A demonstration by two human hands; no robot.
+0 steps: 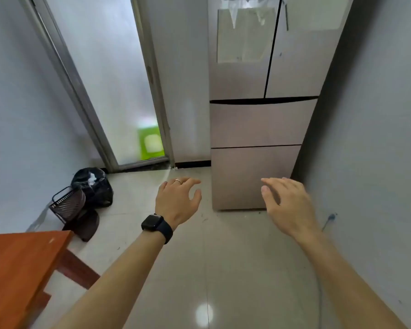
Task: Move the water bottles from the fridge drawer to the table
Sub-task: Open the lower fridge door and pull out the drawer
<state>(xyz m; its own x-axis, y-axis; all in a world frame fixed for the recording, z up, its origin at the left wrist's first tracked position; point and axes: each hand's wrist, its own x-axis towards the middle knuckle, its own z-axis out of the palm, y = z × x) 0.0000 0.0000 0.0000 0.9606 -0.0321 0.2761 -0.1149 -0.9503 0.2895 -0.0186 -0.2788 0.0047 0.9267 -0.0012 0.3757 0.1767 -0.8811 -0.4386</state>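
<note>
Water bottles are nowhere visible, presumably inside the shut fridge [242, 74]. Left of the fridge and nearest, the table [17, 269] waits; left hand [178, 200] and right hand [287, 205] reach toward its lower drawer [252, 174], fingers loosely spread, empty, likely readying a pull

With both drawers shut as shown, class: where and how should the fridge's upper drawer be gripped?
Grip at the dark recess along the upper drawer's top edge, from the front and above; its face is flat, with no handle showing.
</note>
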